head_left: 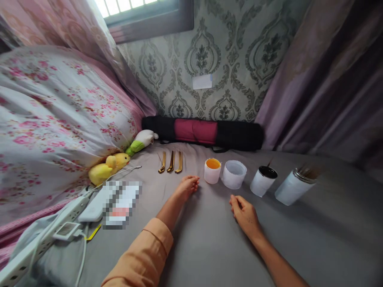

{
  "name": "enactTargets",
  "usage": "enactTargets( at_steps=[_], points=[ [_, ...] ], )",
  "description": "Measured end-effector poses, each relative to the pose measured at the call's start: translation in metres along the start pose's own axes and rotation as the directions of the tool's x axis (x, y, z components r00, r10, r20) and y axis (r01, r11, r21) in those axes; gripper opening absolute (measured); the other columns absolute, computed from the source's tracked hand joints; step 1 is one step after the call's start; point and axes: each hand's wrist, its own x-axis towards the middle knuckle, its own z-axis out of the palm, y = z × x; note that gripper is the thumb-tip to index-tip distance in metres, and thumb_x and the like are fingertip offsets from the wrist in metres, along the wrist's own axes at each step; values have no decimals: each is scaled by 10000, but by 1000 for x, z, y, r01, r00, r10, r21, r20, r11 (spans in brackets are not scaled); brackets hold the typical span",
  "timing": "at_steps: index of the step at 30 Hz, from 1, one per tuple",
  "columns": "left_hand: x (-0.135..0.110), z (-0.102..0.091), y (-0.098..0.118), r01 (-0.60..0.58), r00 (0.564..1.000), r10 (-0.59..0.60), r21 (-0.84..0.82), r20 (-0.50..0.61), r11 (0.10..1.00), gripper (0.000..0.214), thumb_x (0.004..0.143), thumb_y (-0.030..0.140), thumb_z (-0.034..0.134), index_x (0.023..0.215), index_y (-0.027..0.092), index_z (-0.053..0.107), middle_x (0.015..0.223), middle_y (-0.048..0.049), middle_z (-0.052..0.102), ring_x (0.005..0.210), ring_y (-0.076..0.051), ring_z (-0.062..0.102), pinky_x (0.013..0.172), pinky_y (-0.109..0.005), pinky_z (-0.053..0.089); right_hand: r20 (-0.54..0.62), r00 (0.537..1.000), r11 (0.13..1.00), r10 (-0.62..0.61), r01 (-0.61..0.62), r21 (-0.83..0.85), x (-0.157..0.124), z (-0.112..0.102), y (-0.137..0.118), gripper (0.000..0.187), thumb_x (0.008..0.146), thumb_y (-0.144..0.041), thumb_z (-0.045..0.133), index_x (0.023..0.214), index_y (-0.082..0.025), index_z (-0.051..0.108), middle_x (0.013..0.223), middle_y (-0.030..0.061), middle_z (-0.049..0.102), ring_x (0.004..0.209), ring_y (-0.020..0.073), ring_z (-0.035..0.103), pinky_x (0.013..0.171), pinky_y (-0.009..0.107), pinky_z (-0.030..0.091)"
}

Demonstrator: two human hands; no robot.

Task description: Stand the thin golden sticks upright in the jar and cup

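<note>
My left hand (189, 186) is low over the grey sheet, its fingers curled and no object showing in them. It is nearest to a white-wrapped cup of orange paint-like content (212, 176) and several thin gold bent-ended pieces, among them a gold piece on the right (179, 162). My right hand (243, 213) has its fingers curled in as well, with nothing visible in it. Beyond it stand a wide white tub (234, 178), a white-wrapped cup with a dark inside (261, 184) and a white-wrapped can (291, 189) holding several brushes, blurred at the tips.
A black and maroon roll bag (196, 131) lies along the wall. To the left are a yellow plush toy (109, 169), a white and green plush toy (142, 142), a power strip (38, 247) with cables, a white box-like device (94, 207) and a pixelated area.
</note>
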Motion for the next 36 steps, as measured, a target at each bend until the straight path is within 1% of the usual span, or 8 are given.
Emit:
enactTargets(
  at_steps=[3, 6, 10, 14, 18, 24, 29, 36],
  points=[
    [18, -13, 7, -83, 982, 112, 189, -152, 978, 43, 722, 172, 532, 735, 132, 524, 578, 1, 498, 439, -61, 422, 448, -197, 314, 4, 1000, 1000, -13, 13, 1, -1, 0, 0, 405, 793, -518, 374, 654, -174, 537, 498, -19, 455, 421, 99, 406, 415, 212, 318],
    [31, -26, 13, -136, 938, 247, 397, -242, 908, 47, 723, 188, 521, 727, 141, 523, 633, -20, 515, 526, -102, 476, 508, -226, 349, 10, 1000, 1000, -26, 26, -3, -1, -1, 0, 386, 803, -495, 375, 660, -173, 532, 505, -18, 449, 428, 98, 403, 419, 210, 317],
    [40, -40, 19, -168, 867, 424, 649, -261, 742, 62, 714, 184, 528, 752, 140, 548, 769, -69, 554, 811, -184, 523, 715, -280, 377, 14, 1000, 1000, -21, 21, -8, -1, -1, -1, 387, 806, -493, 369, 658, -173, 527, 508, -16, 440, 447, 105, 411, 433, 212, 326],
    [44, -45, 21, -123, 825, 514, 811, -237, 572, 172, 730, 192, 508, 878, 114, 546, 990, -142, 514, 957, -223, 486, 826, -318, 343, 0, 1000, 1000, -19, 19, -11, 0, 0, 0, 393, 806, -495, 367, 652, -171, 527, 504, -18, 433, 443, 102, 398, 425, 208, 312],
    [46, -45, 20, -62, 824, 530, 898, -201, 436, 247, 736, 192, 496, 965, 99, 510, 1046, -173, 480, 965, -240, 497, 822, -328, 356, -14, 999, 999, -47, 47, -9, 0, 1, 3, 384, 811, -478, 369, 643, -167, 520, 515, -16, 441, 459, 99, 396, 435, 202, 309],
    [50, -43, 18, 15, 830, 529, 955, -176, 296, 189, 756, 161, 444, 921, 109, 521, 1013, -167, 507, 965, -242, 514, 791, -317, 388, -11, 999, 999, -30, 30, -19, 1, 2, 5, 373, 814, -460, 370, 647, -163, 520, 515, -18, 450, 469, 94, 402, 446, 192, 304],
    [52, -43, 16, 55, 823, 539, 968, -183, 244, 192, 775, 158, 404, 914, 133, 534, 997, -140, 531, 951, -229, 531, 774, -300, 407, -4, 999, 999, -38, 38, -32, 0, 1, 3, 367, 821, -447, 367, 637, -165, 511, 518, -18, 458, 483, 96, 406, 471, 195, 307],
    [52, -45, 14, 39, 822, 549, 978, -149, 206, 230, 780, 148, 388, 953, 130, 538, 1015, -130, 541, 960, -215, 529, 789, -282, 402, -13, 999, 998, -39, 38, -57, 0, 1, 0, 376, 823, -453, 364, 637, -165, 518, 540, -6, 499, 483, 96, 418, 480, 200, 309]
  ],
)
